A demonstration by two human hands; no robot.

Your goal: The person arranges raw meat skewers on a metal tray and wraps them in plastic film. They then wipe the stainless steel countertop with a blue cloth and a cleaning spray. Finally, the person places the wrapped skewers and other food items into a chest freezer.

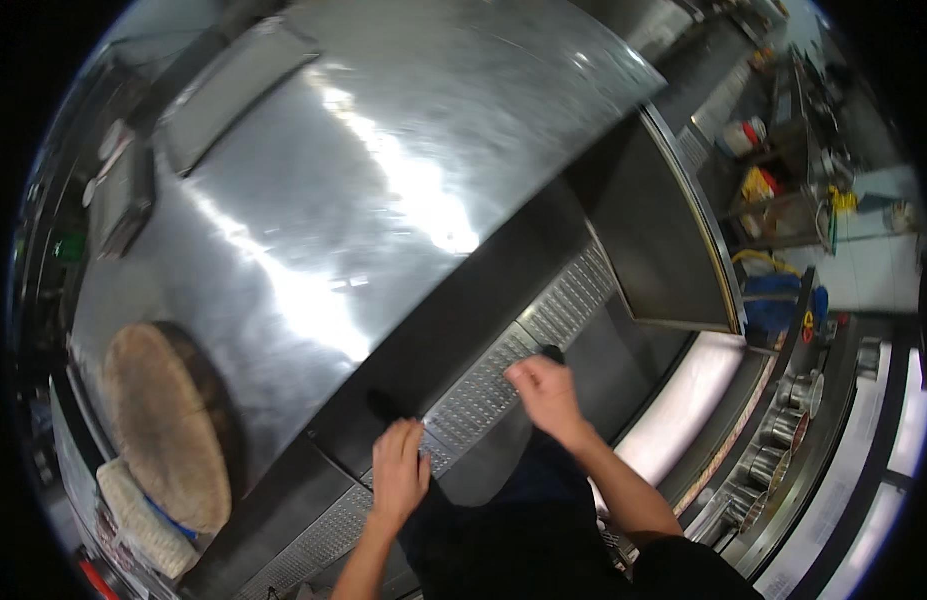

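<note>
My left hand (pixel 400 471) hangs low before my body, its back towards me and its fingers close together and bent down. No object shows in it, but the palm side is hidden. Farther right, my right hand (pixel 547 394) is slightly blurred and loosely curled, with nothing visible in it. Both hands are seen above a perforated metal floor grate (pixel 478 386) and the dark floor. Past them stands a wide stainless steel worktable (pixel 283 232), apart from either hand. On its near left part rests a thick round wooden chopping block (pixel 167 427).
A pale, rolled cloth-like bundle (pixel 144 517) lies beside the block. A metal tray or lid (pixel 242 97) sits on the table's far left. At right, a metal panel (pixel 651 225) juts out near the table's end. Several metal pots (pixel 767 465) line the right-hand counter.
</note>
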